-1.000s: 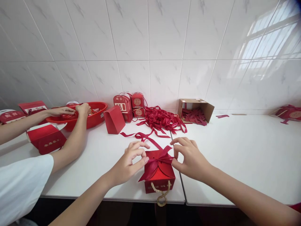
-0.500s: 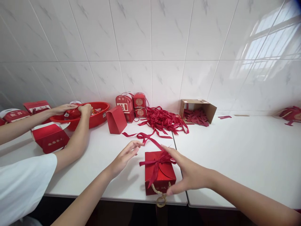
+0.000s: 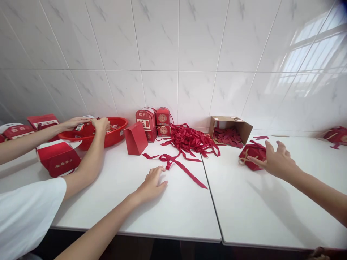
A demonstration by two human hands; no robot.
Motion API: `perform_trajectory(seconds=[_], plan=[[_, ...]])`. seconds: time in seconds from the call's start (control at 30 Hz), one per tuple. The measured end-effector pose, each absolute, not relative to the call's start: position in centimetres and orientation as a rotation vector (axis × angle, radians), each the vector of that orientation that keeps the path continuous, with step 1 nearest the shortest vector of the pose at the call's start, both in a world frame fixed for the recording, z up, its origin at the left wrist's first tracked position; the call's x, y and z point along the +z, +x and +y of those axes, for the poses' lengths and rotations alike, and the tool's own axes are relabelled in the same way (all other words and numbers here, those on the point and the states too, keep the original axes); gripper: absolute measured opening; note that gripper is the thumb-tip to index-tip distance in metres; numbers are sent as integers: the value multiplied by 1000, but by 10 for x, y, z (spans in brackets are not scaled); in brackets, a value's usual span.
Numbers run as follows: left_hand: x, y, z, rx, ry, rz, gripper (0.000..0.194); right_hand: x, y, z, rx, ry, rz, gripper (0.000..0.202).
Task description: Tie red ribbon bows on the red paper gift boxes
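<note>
Right hand [image 3: 276,161] spread beside red gift box [image 3: 251,156] — ribbon-tied, tipped, rope-handled.

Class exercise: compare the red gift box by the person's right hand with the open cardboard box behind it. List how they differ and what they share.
1. The red gift box is glossy red with a rope handle; the cardboard box is plain brown.
2. The gift box is closed and tied with ribbon; the cardboard box lies on its side, open.
3. The gift box is smaller.

Shared: both rest on the white table, near the right hand.
</note>
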State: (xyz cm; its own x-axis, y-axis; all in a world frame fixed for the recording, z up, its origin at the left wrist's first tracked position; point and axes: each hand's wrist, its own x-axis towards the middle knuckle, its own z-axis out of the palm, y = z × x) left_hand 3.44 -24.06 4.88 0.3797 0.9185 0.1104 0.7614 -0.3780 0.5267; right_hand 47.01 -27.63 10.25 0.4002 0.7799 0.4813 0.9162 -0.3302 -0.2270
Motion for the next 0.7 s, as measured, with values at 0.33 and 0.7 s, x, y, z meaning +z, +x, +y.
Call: perform_trajectory(seconds=[0.33,0.7], plan=[[38,72,-211,649,2349,1467,23,63,335,-267,-41,-1816,-2321,43],[39,32,-157,1484,1996,1887,56,20,389,-181,-317,-2045,-1702,33]])
